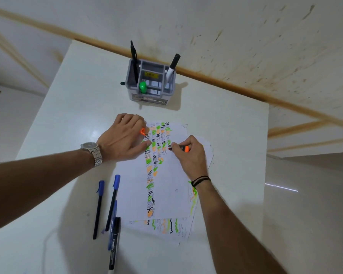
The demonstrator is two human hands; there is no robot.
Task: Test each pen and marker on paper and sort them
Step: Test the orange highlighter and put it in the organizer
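A stack of white paper (166,180) covered in green, orange and black scribbles lies in the middle of the white table. My right hand (190,155) holds an orange highlighter (181,148) with its tip touching the paper. My left hand (125,138) presses on the paper's upper left corner and grips the orange cap (142,131). At the lower left lie two blue-capped pens (98,209) (112,202), a third blue pen (112,224) and a black Camlin marker (114,243).
A grey pen organiser (150,96) stands at the table's far side against the wall. It holds a black pen (134,60), a black-capped white marker (172,67) and a green highlighter (142,87). The table (236,135) edge drops off at the right.
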